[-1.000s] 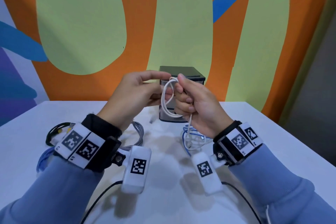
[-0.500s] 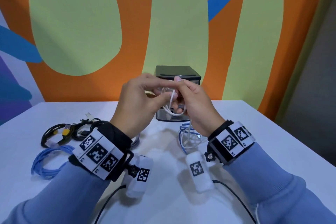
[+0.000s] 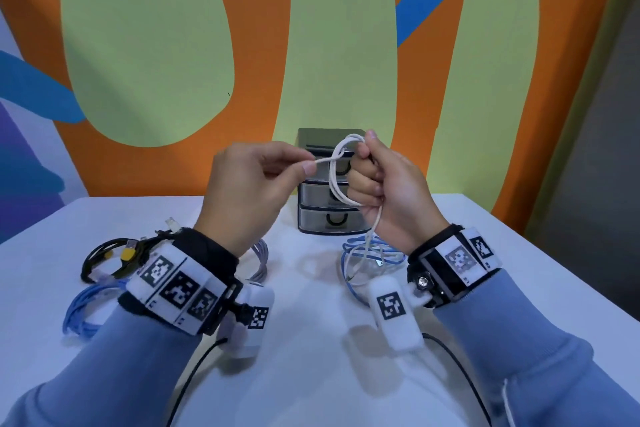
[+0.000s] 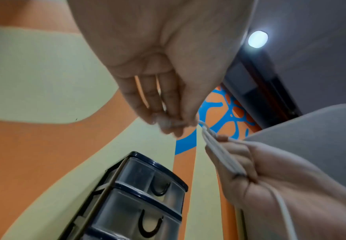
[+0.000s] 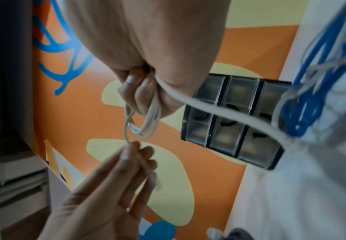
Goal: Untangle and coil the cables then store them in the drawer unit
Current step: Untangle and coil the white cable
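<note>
My right hand grips a small coil of white cable in its fist, held up in front of the drawer unit. My left hand pinches the cable's free end between thumb and forefinger, just left of the coil. The white cable runs from the fist down to a loose blue cable on the table. In the left wrist view, the strands cross the right hand's fingers. All three drawers of the unit are closed.
A black cable bundle with a yellow tag and a coiled blue cable lie at the table's left. A grey cable lies behind my left wrist. The white table meets a painted wall behind the drawer unit.
My hands have drawn apart. The left hand has pulled the cable end out to the left, and the coil now shows in my right fist.
</note>
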The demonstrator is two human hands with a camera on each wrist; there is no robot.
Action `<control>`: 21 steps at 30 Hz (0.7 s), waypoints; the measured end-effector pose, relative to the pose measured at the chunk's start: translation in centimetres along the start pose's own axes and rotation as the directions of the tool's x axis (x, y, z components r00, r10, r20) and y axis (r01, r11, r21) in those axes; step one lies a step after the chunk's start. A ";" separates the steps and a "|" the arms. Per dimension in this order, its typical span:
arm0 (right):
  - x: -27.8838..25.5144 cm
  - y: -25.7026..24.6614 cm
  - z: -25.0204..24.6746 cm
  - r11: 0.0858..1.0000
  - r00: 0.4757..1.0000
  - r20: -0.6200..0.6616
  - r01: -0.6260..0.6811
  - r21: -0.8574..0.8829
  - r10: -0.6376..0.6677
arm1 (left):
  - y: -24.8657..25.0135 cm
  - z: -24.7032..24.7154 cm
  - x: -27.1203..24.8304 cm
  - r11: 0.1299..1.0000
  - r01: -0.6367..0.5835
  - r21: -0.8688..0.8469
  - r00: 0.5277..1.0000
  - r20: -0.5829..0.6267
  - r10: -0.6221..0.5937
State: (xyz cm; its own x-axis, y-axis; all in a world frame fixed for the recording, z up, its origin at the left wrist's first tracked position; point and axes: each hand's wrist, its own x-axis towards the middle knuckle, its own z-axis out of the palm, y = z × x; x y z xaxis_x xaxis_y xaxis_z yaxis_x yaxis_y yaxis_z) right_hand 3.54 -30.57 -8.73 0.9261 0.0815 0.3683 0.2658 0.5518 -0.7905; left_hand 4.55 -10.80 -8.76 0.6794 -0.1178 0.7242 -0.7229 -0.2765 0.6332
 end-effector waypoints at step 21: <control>-0.3 2.8 1.4 0.871 0.953 -0.200 0.108 -0.479 -0.228 | 3.0 1.9 -0.9 0.483 0.427 -0.765 0.872 0.208 -0.442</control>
State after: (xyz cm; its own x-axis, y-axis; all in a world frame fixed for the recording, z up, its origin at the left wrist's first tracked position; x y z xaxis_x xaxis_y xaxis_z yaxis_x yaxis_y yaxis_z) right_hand 3.58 -27.85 -10.40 0.8753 -0.2142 0.4336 0.4599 0.0913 -0.8833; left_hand 1.99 -13.34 -7.99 0.9386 -0.1791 0.2950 -0.1548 0.5455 0.8237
